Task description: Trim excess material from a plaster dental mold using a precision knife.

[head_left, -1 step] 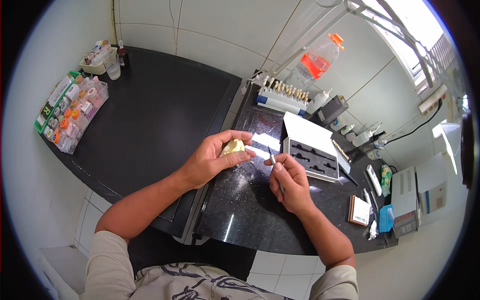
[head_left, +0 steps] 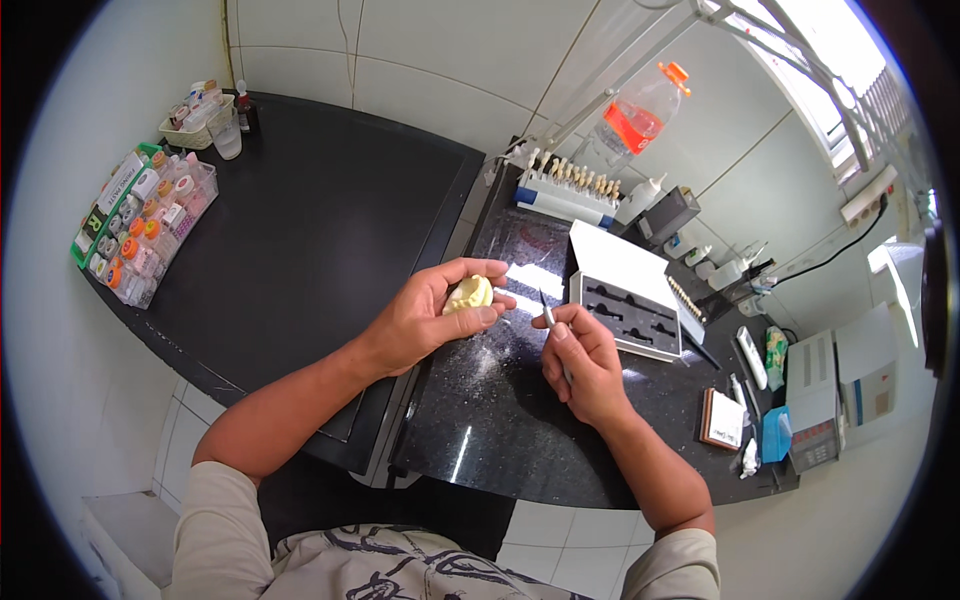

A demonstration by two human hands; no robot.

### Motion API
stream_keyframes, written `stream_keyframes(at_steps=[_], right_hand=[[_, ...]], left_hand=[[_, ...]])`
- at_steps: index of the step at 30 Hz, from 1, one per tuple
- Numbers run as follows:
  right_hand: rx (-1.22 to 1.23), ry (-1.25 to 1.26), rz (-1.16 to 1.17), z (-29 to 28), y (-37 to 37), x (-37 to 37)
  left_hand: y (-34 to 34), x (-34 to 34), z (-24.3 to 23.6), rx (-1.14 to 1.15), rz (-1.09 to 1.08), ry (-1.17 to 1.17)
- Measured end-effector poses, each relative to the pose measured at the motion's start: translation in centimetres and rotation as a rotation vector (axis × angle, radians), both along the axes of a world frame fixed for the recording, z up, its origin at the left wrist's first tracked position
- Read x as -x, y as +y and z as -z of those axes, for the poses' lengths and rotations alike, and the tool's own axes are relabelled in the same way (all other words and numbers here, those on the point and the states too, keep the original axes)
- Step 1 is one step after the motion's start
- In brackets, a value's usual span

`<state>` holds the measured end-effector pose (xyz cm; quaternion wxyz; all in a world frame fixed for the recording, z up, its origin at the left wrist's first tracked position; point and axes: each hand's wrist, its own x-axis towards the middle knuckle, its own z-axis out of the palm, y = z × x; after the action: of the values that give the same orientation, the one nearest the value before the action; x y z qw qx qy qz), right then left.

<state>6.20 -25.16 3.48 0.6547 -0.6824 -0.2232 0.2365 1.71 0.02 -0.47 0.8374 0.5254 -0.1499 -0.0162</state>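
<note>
In my left hand [head_left: 415,308] rests a small pale-yellow dental cast [head_left: 468,295], held between the thumb and the fingers. My right hand [head_left: 590,365] is closed around a slim metal hand tool [head_left: 549,315] with a thin dark pointed tip. That tip points up and away from me, a short gap to the right of the cast. Whether it is a knife or a carver is too small to tell. White dust [head_left: 485,365] lies on the speckled black worktop [head_left: 500,430] below both hands.
An open white case [head_left: 625,325] with dark foam cut-outs lies beyond my right hand. Behind it stand a tooth shade guide [head_left: 570,190] and a clear plastic bottle [head_left: 635,120]. At right is a small notepad [head_left: 722,418]. Trays of small jars [head_left: 150,230] sit at far left.
The dental cast has turned a little in my left hand, showing more of its curved upper face. My right hand keeps its grip on the tool, nearly unmoved.
</note>
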Motion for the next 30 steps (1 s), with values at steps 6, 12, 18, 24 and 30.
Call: stream_keyframes(at_steps=[6, 12, 18, 24, 30], right_hand=[[-0.011, 0.013, -0.009, -0.3, -0.1, 0.1], [-0.057, 0.012, 0.011, -0.2, -0.3, 0.0], [-0.004, 0.017, -0.024, -0.6, -0.4, -0.1], [-0.005, 0.007, -0.043, -0.7, -0.5, 0.0], [0.001, 0.005, -0.052, -0.8, -0.3, 0.1]], left_hand=[[0.0, 0.4, -0.7, -0.124, 0.026, -0.037], [0.1, 0.3, -0.6, -0.151, 0.053, -0.003], [0.1, 0.2, -0.9, -0.133, 0.052, 0.000], [0.0, 0.4, -1.3, -0.120, 0.041, 0.034], [0.2, 0.6, -1.4, -0.091, 0.061, 0.005]])
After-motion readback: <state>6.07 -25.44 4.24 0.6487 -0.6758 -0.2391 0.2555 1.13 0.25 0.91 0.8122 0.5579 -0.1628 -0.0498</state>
